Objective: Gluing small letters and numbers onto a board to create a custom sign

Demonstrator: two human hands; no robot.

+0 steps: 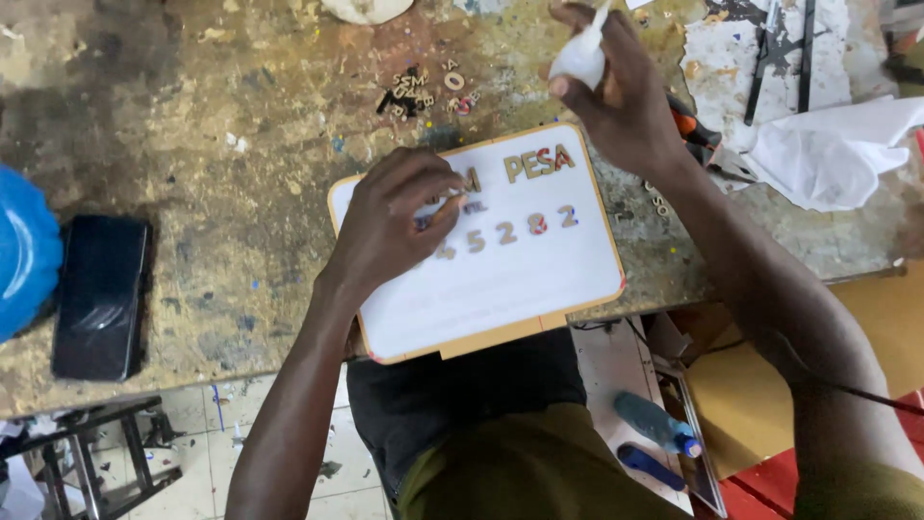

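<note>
At frame centre, a white wood-edged sign board (500,279) carries tan cutout letters and numerals. Left hand (395,217) presses fingertips there, grip released; right hand (621,96) grasps a white glue bottle (579,58).

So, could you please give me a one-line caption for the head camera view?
Left hand presses small cut-out characters onto a white board while the right hand holds a white glue bottle.

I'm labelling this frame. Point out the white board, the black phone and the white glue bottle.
white board (500,289), head view, bare lower face.
black phone (101,294), head view, screen middle.
white glue bottle (580,60), head view, its body.
</note>
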